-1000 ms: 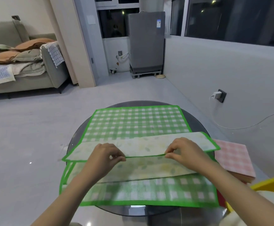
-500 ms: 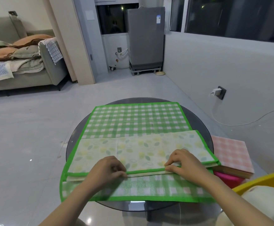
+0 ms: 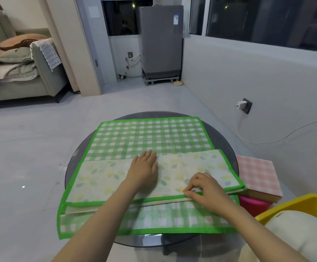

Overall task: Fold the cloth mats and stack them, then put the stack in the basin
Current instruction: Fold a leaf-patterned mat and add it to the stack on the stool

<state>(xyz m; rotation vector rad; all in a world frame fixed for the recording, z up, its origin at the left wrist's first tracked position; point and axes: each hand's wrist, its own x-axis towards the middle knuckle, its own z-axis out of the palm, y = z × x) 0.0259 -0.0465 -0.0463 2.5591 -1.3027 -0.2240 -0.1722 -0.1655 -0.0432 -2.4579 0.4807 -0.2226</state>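
The left hand (image 3: 144, 171) lay flat, fingers straight and together, pressing down on the middle of the folded leaf-print mat (image 3: 104, 178), its fingertips reaching the far folded edge. The right hand (image 3: 203, 188) was curled at the near edge of that same mat, thumb and fingers pinching the green binding where the layers met. Under both hands the leaf-print mat sat doubled into a long strip, its layers visibly gapping at the near left corner, which suggested a soft, light cloth with a little body from the stitched border: it would hold a crease only if pressed, and the layers would probably slide over one another if lifted by one end. The sensible hold seemed to be the bound edge or the corners, both layers pinched together, with the other palm keeping the fold pinned. Beneath it, reaching beyond the fingertips and also toward the person past the wrists, a green checked mat (image 3: 148, 135) lay open and flat on the round dark glass counter (image 3: 227, 148). Just beyond the right hand's outer side a pink checked mat (image 3: 257, 174) rested already folded square, on top of something bright pink whose shape I cannot make out. Nearer the person on that side, the rim of a yellow basin (image 3: 293, 204) showed at the frame edge, with a pale cloth bundle (image 3: 303, 233) in it.
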